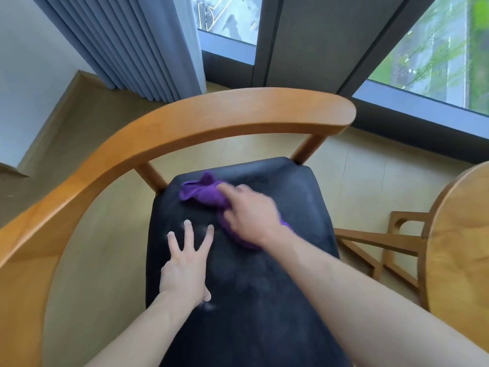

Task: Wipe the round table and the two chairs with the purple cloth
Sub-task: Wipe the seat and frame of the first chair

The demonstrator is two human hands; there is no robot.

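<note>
Step in hand: wiping a chair's seat (246, 300). Right hand (251, 215) presses the purple cloth (203, 193) onto the far part of the seat, grasping it; blurred. Left hand (185, 263) released, fingers spread flat on the seat. Next, likely: near seat, wooden backrest (211, 112). Round bench (460, 234) at right. Writing: none visible.

I am standing in a sitting corner of a home or hotel room: pleated blue curtains (127, 46) are hanging at upper left, tall windows (428, 46) are showing greenery, and pale flooring (111, 128) is running beneath a wooden armchair (211, 115).
</note>
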